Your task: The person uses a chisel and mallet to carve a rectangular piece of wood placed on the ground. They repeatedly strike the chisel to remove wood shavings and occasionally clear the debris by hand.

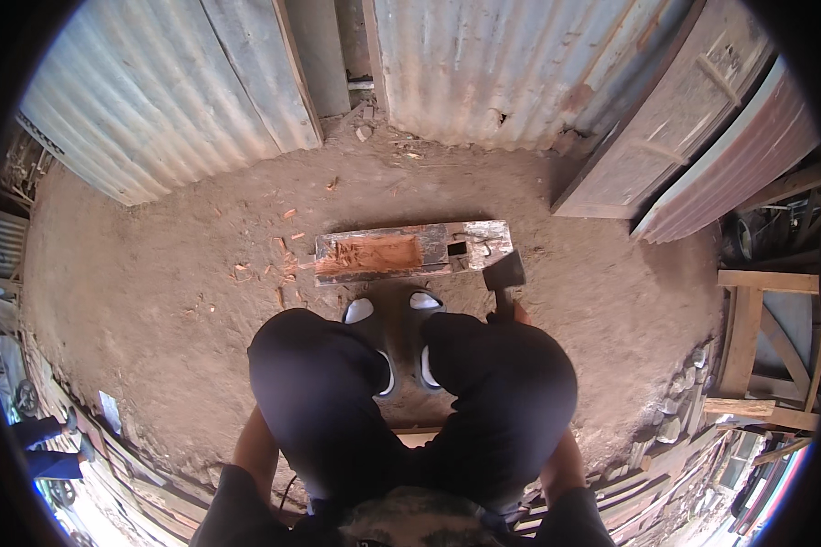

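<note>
A dark block-headed mallet (504, 272) rises beside my right knee. Its handle runs down to my right hand (520, 314), which is closed on it and mostly hidden by the knee. Just past the mallet lies a long weathered timber block (436, 258) on the dirt, in front of my shoes. A shallow reddish hollow (374, 254) is cut into its left part, with loose shavings inside. Nearer its right end is a dark square hole (456, 248). My left forearm (256, 448) goes down behind my left thigh, which hides the left hand.
Wood chips (283, 264) lie scattered left of the block. Corrugated metal sheets (520, 73) and a wooden panel (666, 118) stand beyond. To the right are a wooden frame (743, 342) and stones (670, 428). Another person's legs (50, 447) show at lower left.
</note>
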The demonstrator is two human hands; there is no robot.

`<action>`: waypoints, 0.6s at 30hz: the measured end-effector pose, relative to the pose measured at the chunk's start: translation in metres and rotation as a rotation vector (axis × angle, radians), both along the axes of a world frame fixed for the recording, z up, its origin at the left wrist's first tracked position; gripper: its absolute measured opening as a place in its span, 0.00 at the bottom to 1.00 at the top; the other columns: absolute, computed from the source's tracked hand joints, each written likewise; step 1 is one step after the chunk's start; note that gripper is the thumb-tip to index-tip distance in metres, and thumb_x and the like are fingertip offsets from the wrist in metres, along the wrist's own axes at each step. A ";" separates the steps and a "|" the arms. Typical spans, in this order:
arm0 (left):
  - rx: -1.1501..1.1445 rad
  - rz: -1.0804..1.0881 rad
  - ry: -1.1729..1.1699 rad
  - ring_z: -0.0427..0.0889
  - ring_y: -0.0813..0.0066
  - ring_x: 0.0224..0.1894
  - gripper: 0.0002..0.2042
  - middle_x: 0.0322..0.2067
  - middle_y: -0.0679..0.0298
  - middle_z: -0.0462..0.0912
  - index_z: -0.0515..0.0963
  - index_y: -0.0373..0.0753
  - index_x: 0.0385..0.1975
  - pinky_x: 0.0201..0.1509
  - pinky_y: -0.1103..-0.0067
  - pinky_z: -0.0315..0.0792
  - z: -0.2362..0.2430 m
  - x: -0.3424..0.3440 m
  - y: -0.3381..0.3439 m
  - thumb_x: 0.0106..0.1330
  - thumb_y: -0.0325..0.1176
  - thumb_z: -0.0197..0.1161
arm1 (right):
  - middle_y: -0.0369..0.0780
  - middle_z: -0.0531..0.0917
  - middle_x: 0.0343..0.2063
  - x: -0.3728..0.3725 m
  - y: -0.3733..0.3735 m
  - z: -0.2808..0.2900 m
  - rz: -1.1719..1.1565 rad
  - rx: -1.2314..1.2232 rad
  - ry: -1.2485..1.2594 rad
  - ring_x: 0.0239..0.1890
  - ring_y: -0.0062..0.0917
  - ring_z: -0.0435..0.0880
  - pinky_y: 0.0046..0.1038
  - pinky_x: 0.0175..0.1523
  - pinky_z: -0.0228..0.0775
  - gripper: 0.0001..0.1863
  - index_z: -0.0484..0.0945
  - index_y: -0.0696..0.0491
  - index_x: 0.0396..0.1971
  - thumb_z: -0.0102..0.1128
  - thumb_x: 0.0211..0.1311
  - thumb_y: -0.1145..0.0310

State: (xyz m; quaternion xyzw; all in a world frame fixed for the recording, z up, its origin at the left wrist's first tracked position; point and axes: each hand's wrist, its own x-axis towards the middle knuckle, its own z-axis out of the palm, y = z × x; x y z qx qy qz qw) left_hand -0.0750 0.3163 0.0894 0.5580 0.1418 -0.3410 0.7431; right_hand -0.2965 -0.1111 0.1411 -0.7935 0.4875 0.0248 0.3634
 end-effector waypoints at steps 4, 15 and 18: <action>-0.002 0.023 -0.037 0.86 0.65 0.44 0.08 0.39 0.56 0.88 0.84 0.33 0.37 0.49 0.69 0.78 0.006 0.020 0.001 0.64 0.30 0.67 | 0.39 0.84 0.34 -0.024 0.003 0.024 -0.080 0.145 -0.100 0.26 0.21 0.78 0.28 0.34 0.73 0.16 0.76 0.55 0.43 0.69 0.64 0.62; 0.232 -0.301 -0.463 0.86 0.70 0.43 0.07 0.39 0.60 0.88 0.84 0.31 0.37 0.48 0.73 0.78 -0.012 0.099 -0.100 0.65 0.27 0.67 | 0.40 0.84 0.32 -0.001 -0.019 0.066 -0.263 0.377 -0.421 0.22 0.19 0.77 0.26 0.28 0.71 0.18 0.76 0.57 0.44 0.68 0.65 0.59; 0.460 -0.632 -0.719 0.89 0.66 0.39 0.11 0.35 0.56 0.89 0.85 0.33 0.39 0.49 0.69 0.81 0.035 0.104 -0.168 0.59 0.31 0.71 | 0.40 0.84 0.31 0.004 -0.027 0.075 -0.279 0.403 -0.446 0.21 0.18 0.77 0.25 0.26 0.70 0.18 0.76 0.57 0.44 0.67 0.66 0.59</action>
